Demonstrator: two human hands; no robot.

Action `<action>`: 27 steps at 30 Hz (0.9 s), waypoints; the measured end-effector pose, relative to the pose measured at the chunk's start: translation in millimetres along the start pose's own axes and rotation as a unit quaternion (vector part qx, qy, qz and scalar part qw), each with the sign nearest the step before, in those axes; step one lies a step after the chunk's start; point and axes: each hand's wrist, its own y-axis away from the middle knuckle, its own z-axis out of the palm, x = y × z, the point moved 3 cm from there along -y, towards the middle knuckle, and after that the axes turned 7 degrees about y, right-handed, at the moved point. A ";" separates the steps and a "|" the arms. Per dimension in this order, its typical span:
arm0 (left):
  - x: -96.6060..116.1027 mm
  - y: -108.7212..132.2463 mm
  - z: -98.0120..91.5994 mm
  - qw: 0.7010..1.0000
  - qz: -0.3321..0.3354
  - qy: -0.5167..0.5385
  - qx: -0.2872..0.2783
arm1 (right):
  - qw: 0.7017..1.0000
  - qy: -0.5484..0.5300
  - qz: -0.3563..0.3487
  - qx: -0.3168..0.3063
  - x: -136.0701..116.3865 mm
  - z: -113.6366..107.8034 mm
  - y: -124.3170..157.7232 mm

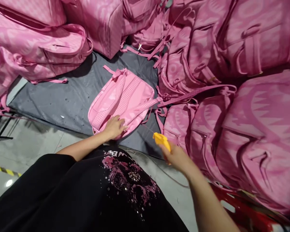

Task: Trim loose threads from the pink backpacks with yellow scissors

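A small pink backpack (pixel 139 87) lies with its perforated back panel and shoulder straps facing up on a dark grey sheet. My left hand (pixel 115 127) rests on its near edge, fingers slightly bent and apart, touching the fabric by a strap. To the right of the backpack, my right hand (pixel 175 156) is closed around a yellow hand tool (pixel 161 139). A thin tip seems to extend from the tool toward the backpack, but its exact kind is unclear. The tool is apart from the backpack.
Pink backpacks with a shark-mouth print (pixel 273 106) are piled along the right side. More pink bags (pixel 50 54) stand at the back left. The grey sheet (pixel 55 96) covers the work surface. Yellow-black floor tape (pixel 4 170) shows at lower left, a red object (pixel 241 209) at lower right.
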 end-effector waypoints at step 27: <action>-142.8 -31.7 -65.3 0.571 -0.292 0.761 -0.095 | 0.981 0.094 0.166 -0.027 -139.6 182.6 10.6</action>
